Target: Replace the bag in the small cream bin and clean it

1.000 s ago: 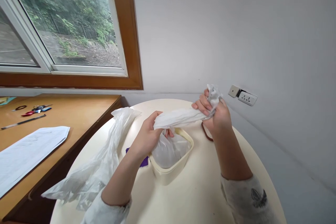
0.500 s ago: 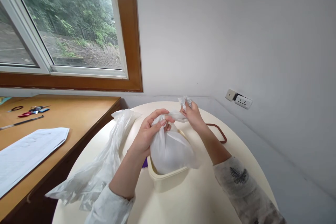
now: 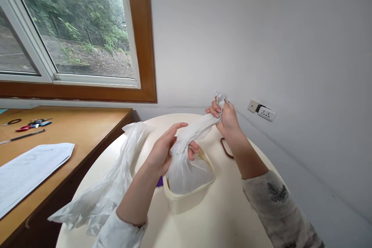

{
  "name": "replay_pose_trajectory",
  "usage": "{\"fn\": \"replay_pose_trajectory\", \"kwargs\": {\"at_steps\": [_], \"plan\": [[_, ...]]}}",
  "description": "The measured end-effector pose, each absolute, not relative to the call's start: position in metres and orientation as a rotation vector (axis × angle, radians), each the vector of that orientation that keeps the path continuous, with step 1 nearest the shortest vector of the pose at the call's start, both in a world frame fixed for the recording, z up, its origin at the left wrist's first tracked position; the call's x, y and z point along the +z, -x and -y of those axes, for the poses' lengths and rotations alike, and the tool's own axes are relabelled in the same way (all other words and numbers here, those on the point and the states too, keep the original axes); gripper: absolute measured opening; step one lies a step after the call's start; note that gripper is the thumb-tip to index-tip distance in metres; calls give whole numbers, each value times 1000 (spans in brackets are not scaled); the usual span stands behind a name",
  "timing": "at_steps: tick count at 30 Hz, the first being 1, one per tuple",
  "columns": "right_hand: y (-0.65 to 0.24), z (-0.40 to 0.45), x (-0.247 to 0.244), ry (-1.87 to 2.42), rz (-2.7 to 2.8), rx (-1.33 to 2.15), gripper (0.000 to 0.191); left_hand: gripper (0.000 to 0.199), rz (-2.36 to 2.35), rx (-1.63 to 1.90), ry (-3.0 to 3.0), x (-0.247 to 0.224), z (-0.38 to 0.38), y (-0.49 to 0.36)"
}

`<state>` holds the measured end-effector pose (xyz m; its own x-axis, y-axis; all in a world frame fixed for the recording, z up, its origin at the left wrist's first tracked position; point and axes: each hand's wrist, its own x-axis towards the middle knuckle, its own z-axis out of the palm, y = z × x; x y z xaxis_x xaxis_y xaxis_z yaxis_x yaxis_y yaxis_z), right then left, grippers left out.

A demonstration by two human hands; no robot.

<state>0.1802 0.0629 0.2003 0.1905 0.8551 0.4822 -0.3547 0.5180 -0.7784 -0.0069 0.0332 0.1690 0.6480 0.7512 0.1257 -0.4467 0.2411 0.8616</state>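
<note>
A white plastic bag [image 3: 188,176] sits bunched in a cream plastic bin [image 3: 190,197], its upper part drawn out to the upper right. My right hand [image 3: 226,114] is closed in a fist round the gathered top of the bag, with a crumpled end poking out above the fingers. Lower down, my left hand [image 3: 165,147] curls loosely round the bag's neck. Its fingertips show on the far side, and one finger stretches out along the top. What the bag contains, if anything, is hidden.
Another crumpled plastic bag [image 3: 116,178] lies left on the round table [image 3: 221,217]. A brown loop-shaped piece [image 3: 226,149] lies partly behind my right forearm. Something purple [image 3: 159,181] shows beside the bin. The wooden desk [image 3: 87,124] holds papers [image 3: 35,162] and keys [image 3: 36,123].
My right hand has moved up and right, pulling the bag's neck longer and straighter. My left hand's hold has loosened, with its fingers farther apart. The bag's lower part looks smaller and sits within the bin.
</note>
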Motion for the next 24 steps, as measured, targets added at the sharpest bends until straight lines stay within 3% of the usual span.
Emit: {"fn": "replay_pose_trajectory", "kwargs": {"at_steps": [7,12,17,24], "plan": [[-152,-67,245,440,1128,951,32,41,-566,665,-1133,155,-37,2],[-134,-74,258,430,1107,1027,30,32,-582,617,-1310,155,-37,5],[-136,-97,230,474,1034,1106,33,26,-455,611,-1398,147,-43,12],[-147,-97,169,795,1040,1042,46,64,-373,824,-1317,139,-48,9]]}}
